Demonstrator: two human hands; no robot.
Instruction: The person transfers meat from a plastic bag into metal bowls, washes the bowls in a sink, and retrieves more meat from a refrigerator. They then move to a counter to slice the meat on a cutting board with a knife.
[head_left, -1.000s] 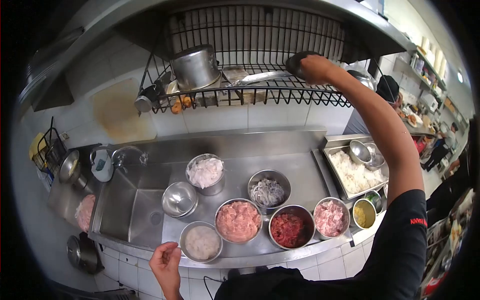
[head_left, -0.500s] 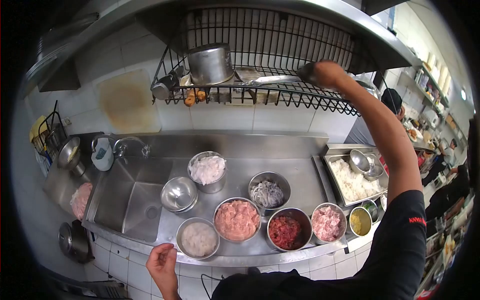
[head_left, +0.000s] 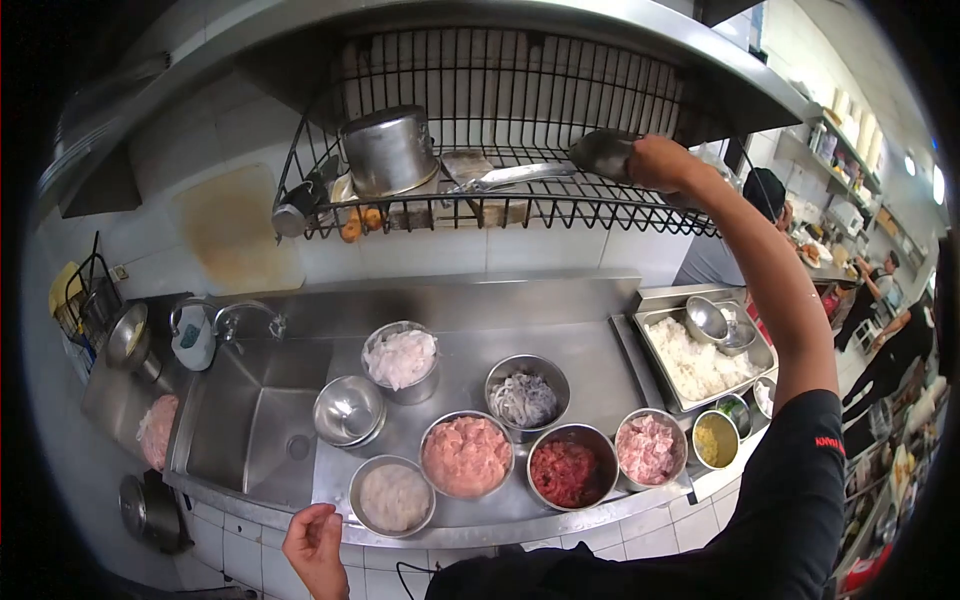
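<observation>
On the wire rack, my right hand (head_left: 662,163) is closed around the edge of a dark metal bowl (head_left: 606,156). A long metal utensil (head_left: 520,174) lies on the rack left of that bowl, near a steel pot (head_left: 388,150). My left hand (head_left: 316,550) hangs at the counter's front edge with curled fingers, thumb near the fingertips; I cannot make out anything in it. Nearest to it stands a bowl of pale, whitish food (head_left: 393,497). Beside that are a bowl of pink meat (head_left: 466,455) and a bowl of dark red meat (head_left: 570,470).
A sink (head_left: 255,420) lies left of stacked empty bowls (head_left: 348,411). Behind are bowls of white pieces (head_left: 400,357) and grey strips (head_left: 524,400). At right stand a meat bowl (head_left: 650,450) and a rice tray (head_left: 690,365). A person in a black cap (head_left: 764,192) is beyond.
My right hand now shows the dark bowl more clearly in its grasp, slightly lower. The view has shifted, and the left hand stays near the counter edge.
</observation>
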